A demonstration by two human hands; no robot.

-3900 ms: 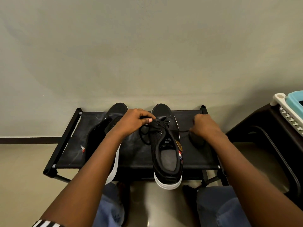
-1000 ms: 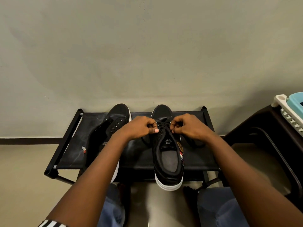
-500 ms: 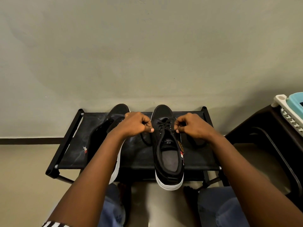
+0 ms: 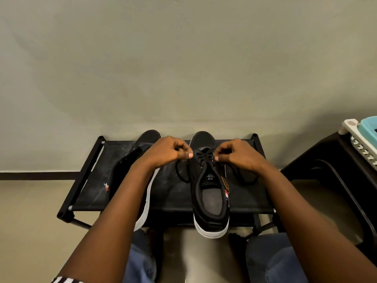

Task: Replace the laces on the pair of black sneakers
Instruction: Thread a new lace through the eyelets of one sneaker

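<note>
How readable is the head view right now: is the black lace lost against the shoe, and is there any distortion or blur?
Head view: dim, soft light; the black lace barely separates from the right sneaker, and its loops fade into the rack. Wide-angle bending bows the rack's edges. Both hands, left hand and right hand, look sharp, without motion blur.

You've got two black sneakers (image 4: 210, 193) with white soles on a black rack (image 4: 175, 193). Black lace (image 4: 181, 174). Grey insole; red-white-blue tag right of it. Beige wall (image 4: 183, 58). Blue jeans (image 4: 273, 260). Teal-and-white basket (image 4: 365, 135) far right of rack.
</note>
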